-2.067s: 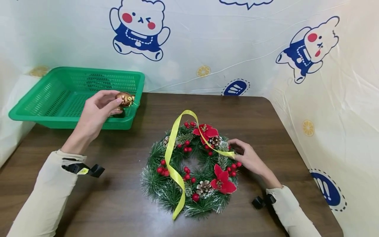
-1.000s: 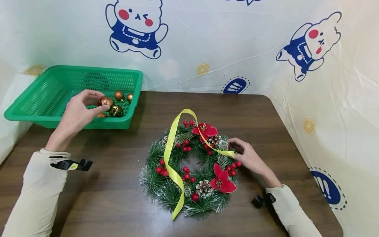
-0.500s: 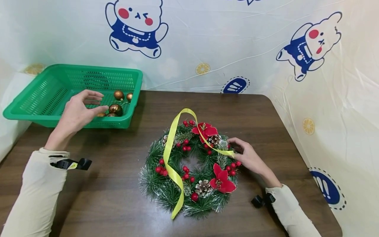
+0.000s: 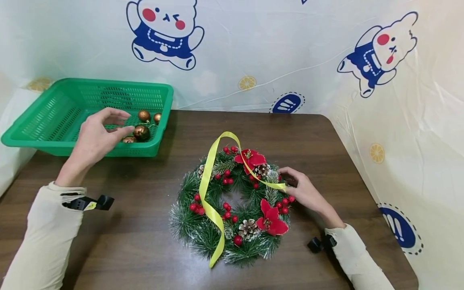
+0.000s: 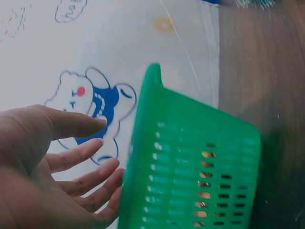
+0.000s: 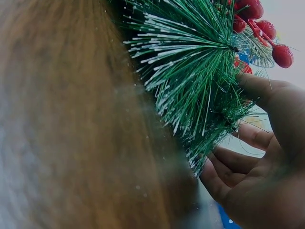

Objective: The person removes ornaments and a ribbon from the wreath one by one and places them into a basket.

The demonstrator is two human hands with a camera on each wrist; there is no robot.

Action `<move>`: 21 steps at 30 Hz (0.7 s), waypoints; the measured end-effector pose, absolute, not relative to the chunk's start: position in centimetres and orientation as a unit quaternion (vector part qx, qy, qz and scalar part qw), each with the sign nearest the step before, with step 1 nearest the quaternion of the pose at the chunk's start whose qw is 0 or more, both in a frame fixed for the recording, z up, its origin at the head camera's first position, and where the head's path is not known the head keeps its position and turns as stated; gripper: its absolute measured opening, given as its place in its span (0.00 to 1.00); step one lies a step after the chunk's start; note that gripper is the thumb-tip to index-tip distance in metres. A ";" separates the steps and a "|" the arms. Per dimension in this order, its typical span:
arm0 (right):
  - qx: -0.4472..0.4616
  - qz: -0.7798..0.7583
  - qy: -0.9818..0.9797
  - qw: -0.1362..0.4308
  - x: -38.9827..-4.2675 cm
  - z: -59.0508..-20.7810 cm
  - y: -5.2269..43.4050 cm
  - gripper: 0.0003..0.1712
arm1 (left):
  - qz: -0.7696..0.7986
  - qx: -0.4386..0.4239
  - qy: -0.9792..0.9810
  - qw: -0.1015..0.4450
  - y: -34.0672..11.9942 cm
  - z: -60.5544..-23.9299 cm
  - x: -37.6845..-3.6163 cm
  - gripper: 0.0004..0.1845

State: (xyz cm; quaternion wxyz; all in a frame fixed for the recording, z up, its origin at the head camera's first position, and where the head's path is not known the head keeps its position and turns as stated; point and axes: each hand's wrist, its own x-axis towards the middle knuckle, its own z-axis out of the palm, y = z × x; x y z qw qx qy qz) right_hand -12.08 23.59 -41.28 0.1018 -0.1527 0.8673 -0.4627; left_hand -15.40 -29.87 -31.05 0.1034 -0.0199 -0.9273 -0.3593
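Note:
A green pine wreath [image 4: 203, 229] with red berries, red flowers and pine cones lies on the dark wooden table [image 4: 145, 201]. A yellow ribbon [image 4: 208, 193] loops across it. My right hand [image 4: 290, 183] grips the wreath's right edge where the ribbon ends; in the right wrist view the thumb [image 6: 267, 90] presses on the needles [image 6: 190, 81] and the fingers curl underneath. My left hand [image 4: 117, 123] hovers over the green basket [image 4: 43, 121] with fingers spread [image 5: 71, 160] and holds nothing. Several copper baubles [image 4: 140, 132] lie in the basket by its fingertips.
The basket [image 5: 190, 167] stands at the table's back left corner. A printed plastic sheet [image 4: 253, 52] walls in the back and right sides. Bare wood shows between the basket and the wreath and along the front edge.
My left hand carried a copper bauble down into the basket, let it go and now hovers over it with nothing in it. The right hand has stayed on the wreath.

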 end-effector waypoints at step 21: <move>-0.207 -0.491 0.846 0.029 -10.1 -36.0 23.3 0.16 | -0.332 -0.318 -0.886 -0.062 -17.7 -30.6 -5.2 0.15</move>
